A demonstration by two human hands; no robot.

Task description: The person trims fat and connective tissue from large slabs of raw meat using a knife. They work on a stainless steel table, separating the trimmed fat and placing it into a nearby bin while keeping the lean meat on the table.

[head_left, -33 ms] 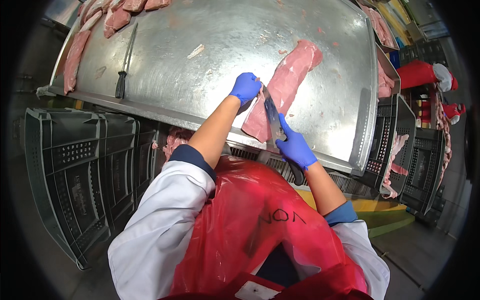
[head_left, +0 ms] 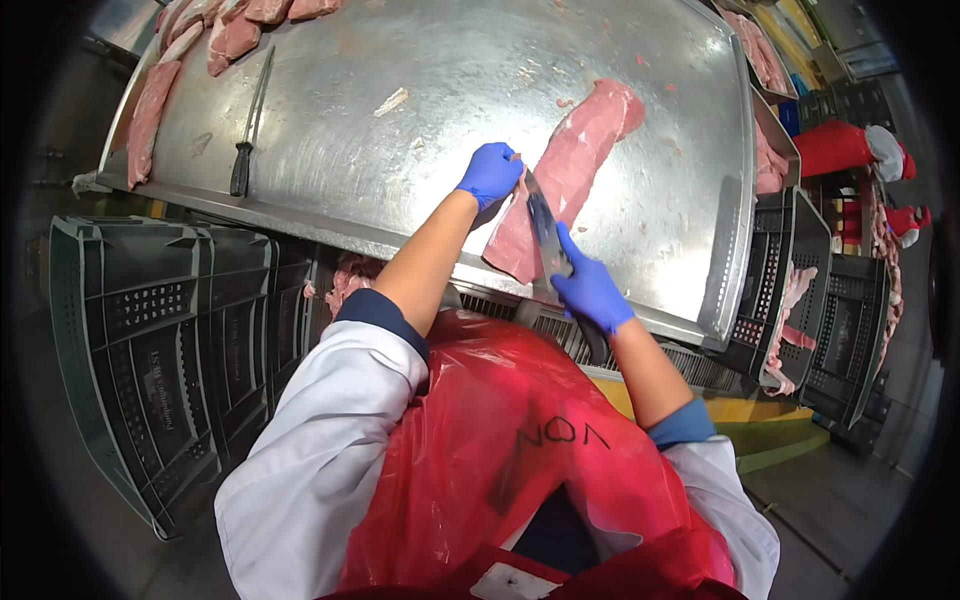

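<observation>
A long pink piece of boneless meat, like a loin (head_left: 585,150), lies slanted on the steel work table (head_left: 370,165). My left hand (head_left: 492,172), in a blue glove, is closed at the meat's left edge, pinching a thin strip of trim (head_left: 522,185). In my right hand (head_left: 592,290), also gloved in blue, is a knife (head_left: 543,228). Its dark handle sticks out below my fist, and my thumb lies along the blade's base. The blade points away from me, resting against the meat beside the pinched strip; its cutting edge is hard to make out.
A sharpening steel (head_left: 243,165) with a black handle lies left on the table. More meat (head_left: 235,40) is piled at the far left. Dark plastic crates (head_left: 140,300) stand at left, others (head_left: 840,330) at right with trimmings. A red-clad person (head_left: 835,150) is at far right.
</observation>
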